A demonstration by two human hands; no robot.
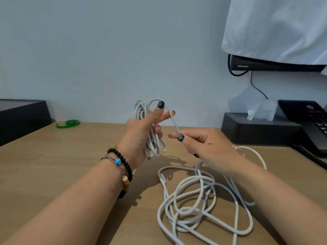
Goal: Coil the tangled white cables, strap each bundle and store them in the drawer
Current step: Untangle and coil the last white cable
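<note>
Gripping a part-wound coil [152,131] of white cable, the left hand [139,137] was raised above the worktop [62,165], thumb up and lower fingers curled round the loops, with the forefinger stretched out to the right. From the top of the coil one strand [174,121] ran over the thumb and sloped down to the right hand [203,144], which pinched it between thumb and forefinger, its other fingers curled in. The two hands were near each other but apart, with only that strand between them. A plug end hung from the bottom of the coil, just beside the left wrist, which wore beaded bracelets [123,165].

Below and in front of the right hand, the tangled cables [200,200] lay in loose overlapping loops on the worktop, reaching from under the right forearm down to the picture's lower edge; one loop curved out behind the right wrist toward the telephone [311,124].

Left of the tangle and under the left forearm the wooden surface lay bare as far as a black box [23,119] at the far left edge. A green strap [68,123] sat near the back edge against the wall, just beside that box. At the far right a black tissue box [256,129] touched the telephone, well apart from both hands. A cloth-covered monitor [276,63] hung above them.
</note>
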